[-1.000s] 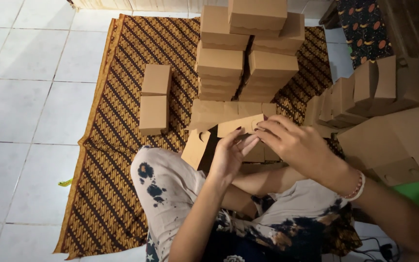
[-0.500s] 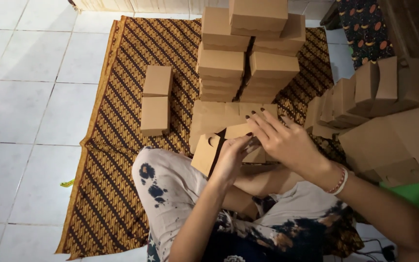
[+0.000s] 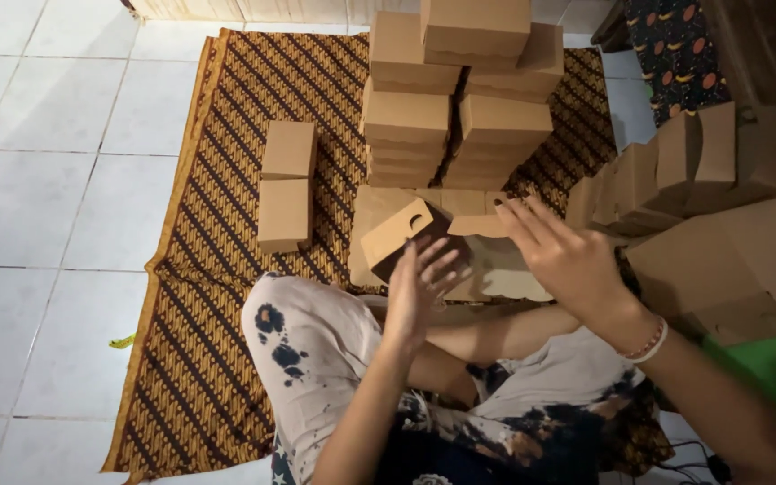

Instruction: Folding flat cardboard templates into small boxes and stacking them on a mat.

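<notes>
Above the lap, a half-folded cardboard box [image 3: 403, 235] rests against the left hand's [image 3: 417, 289] spread fingers [image 3: 437, 260], right hand [image 3: 566, 260] beside it, fingers spread.

Matt brown cardboard box [image 3: 403, 235]

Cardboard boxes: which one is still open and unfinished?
The box between the hands, tilted, a slotted flap up and its dark inside showing. The left hand touches it; the right hand is beside it. The stacked boxes and the pair on the mat are closed.
</notes>
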